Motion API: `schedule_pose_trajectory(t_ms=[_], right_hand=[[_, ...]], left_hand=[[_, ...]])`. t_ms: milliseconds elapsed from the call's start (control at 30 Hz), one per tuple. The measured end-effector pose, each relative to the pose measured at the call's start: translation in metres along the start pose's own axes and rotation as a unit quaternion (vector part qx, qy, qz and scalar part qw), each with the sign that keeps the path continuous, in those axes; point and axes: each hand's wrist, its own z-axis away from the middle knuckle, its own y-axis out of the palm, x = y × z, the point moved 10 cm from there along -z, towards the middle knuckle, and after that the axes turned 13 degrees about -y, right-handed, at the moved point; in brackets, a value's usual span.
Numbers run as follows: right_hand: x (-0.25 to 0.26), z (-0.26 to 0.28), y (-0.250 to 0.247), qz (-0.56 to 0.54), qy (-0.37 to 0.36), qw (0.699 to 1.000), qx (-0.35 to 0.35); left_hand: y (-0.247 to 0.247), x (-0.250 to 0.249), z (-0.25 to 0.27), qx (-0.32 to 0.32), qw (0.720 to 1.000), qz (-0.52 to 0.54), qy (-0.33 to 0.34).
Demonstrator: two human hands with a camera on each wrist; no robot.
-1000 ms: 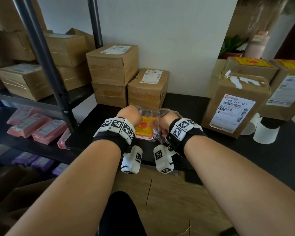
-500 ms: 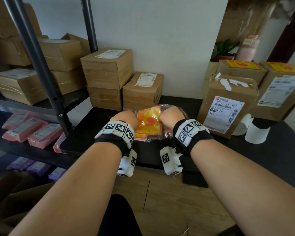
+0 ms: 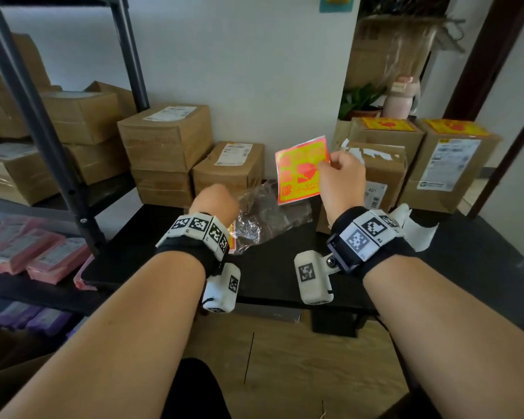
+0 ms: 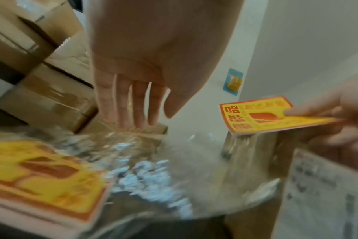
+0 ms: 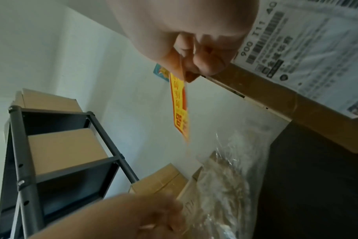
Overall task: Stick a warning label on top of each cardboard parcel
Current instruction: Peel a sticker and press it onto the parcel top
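My right hand (image 3: 330, 168) pinches one yellow and red warning label (image 3: 302, 170) by its right edge and holds it upright above the black table (image 3: 273, 276). In the right wrist view the label (image 5: 180, 110) hangs edge-on from my thumb and finger. My left hand (image 4: 133, 113) has straight fingers that point down onto a clear plastic bag (image 3: 266, 217). A stack of labels (image 4: 41, 176) lies in the bag's near end. Cardboard parcels stand left (image 3: 167, 137) and centre (image 3: 230, 167). A parcel with torn tape (image 3: 381, 167) stands just behind my right hand.
A dark metal rack (image 3: 52, 140) with more boxes stands at the left, with pink packets (image 3: 40, 255) on its lower shelf. Two parcels at the back right (image 3: 387, 128) (image 3: 457, 152) carry yellow labels on top. White backing paper (image 3: 418, 231) lies beside my right wrist.
My right hand has drawn one label out of the bag and raised it up and to the right. My left hand has stayed low at the bag.
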Motion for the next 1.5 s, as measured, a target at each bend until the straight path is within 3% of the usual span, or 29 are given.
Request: schedule_pose_trajectory(t_ms=[33,133,233,367,533,633,833,1000,1133,1367,1500], right_hand=[[0.002,0.000,-0.006,-0.013,-0.009,1.000,-0.009],[0.005,0.003,-0.017,-0.045,-0.021,0.999,-0.017],[0.000,0.010,-0.022,-0.058,-0.006,0.998,0.004],[-0.011,0.020,-0.031,-0.041,0.019,0.999,0.030],[-0.020,0.026,-0.042,-0.010,0.034,0.998,0.058],[-0.023,0.025,-0.053,0.009,0.027,0.999,0.039],[-0.012,0.030,-0.067,0.091,-0.034,0.995,0.009],[0.005,0.040,-0.073,0.187,-0.101,0.977,-0.007],[0.013,0.047,-0.066,0.257,-0.143,0.956,0.023],[0.006,0.050,-0.040,0.133,-0.159,0.970,0.127],[0.009,0.051,-0.042,0.101,-0.164,0.971,0.139]], left_hand=[[-0.007,-0.012,0.005,0.001,0.995,0.100,0.018],[-0.011,-0.042,0.024,0.086,0.936,0.339,0.037],[-0.008,-0.069,0.042,0.140,0.899,0.408,0.073],[-0.010,-0.074,0.052,0.114,0.864,0.483,0.082],[-0.008,-0.078,0.060,0.116,0.863,0.483,0.092],[0.000,-0.074,0.060,0.145,0.860,0.484,0.071],[0.025,-0.082,0.076,0.256,0.832,0.489,0.055],[0.035,-0.087,0.086,0.294,0.829,0.473,0.057],[0.036,-0.091,0.094,0.322,0.821,0.468,0.064],[0.030,-0.094,0.098,0.325,0.824,0.459,0.073],[0.022,-0.095,0.097,0.285,0.852,0.427,0.100]])
